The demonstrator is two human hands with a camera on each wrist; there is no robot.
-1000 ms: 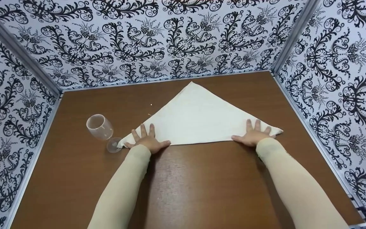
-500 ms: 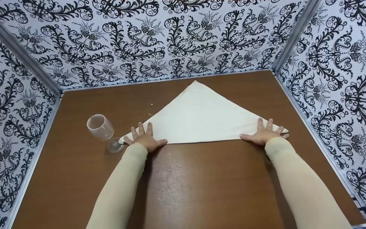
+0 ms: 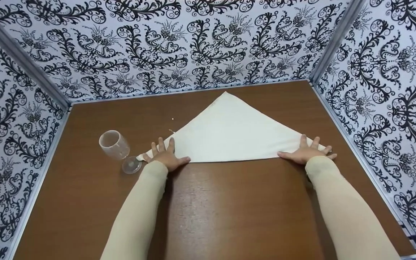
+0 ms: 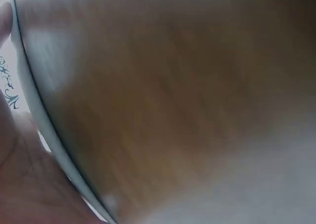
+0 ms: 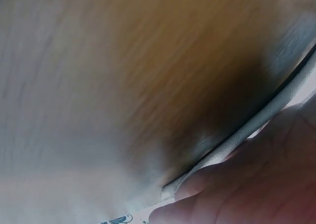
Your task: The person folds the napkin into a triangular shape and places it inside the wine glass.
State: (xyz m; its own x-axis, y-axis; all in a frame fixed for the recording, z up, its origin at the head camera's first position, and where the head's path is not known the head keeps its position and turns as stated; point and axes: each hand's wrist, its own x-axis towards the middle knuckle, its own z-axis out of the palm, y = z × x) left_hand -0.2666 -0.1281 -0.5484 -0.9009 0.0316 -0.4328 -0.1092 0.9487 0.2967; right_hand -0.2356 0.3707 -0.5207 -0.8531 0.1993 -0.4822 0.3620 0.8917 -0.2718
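A white cloth napkin [image 3: 229, 133] lies folded into a triangle on the brown table [image 3: 229, 209], its tip pointing to the back wall. My left hand [image 3: 165, 155] presses flat on the napkin's left corner with fingers spread. My right hand [image 3: 307, 153] presses flat on the right corner, fingers straight, a ring on one finger. Both arms wear beige sleeves. The left wrist view shows a blurred brown table [image 4: 163, 95] and part of my palm [image 4: 24, 184]. The right wrist view is just as blurred, with the table [image 5: 148, 70] and a bit of my hand [image 5: 256, 184].
A clear stemmed glass [image 3: 116, 147] lies on its side just left of my left hand, its foot close to the napkin's left corner. Patterned black-and-white walls [image 3: 193, 47] close the table on the left, back and right.
Both hands slid outward along the napkin's near edge, the right one farther to the right corner. The napkin shifted slightly right. The glass stayed put.
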